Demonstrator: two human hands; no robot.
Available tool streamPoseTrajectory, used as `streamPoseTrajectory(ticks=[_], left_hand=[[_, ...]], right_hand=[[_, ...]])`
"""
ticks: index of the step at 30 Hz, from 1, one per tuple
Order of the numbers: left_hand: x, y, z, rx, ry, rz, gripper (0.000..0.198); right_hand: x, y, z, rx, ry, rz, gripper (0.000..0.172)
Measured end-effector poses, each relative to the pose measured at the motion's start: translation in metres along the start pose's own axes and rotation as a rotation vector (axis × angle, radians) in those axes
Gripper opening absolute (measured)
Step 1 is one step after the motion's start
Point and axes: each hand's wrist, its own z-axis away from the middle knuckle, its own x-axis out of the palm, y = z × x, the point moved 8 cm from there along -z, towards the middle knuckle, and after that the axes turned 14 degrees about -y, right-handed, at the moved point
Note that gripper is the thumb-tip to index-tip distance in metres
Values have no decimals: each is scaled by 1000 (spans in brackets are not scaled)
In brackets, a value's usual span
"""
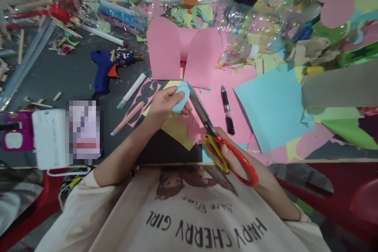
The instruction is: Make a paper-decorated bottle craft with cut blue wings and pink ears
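The left hand (164, 103) pinches the blue paper (180, 106), while the scissors (204, 113), gripped in the right hand (233, 159), slant forward and left, ending just beside the paper's right edge.

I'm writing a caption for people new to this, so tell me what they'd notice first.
The big red-and-yellow-handled scissors stand out first, in the right hand, tips close to the light-blue paper piece in the left hand. Next come two large, round-ended pink paper shapes just beyond the hands, and the dark-blue glue gun on the table to the left.
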Motion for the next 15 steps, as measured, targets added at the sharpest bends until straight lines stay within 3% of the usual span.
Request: streamPoseTrajectory(ticks=[15], left_hand=[[2,0,2,-18,-8,-51,25]], right_hand=[[7,12,-11,-59,-43,-142,46]])
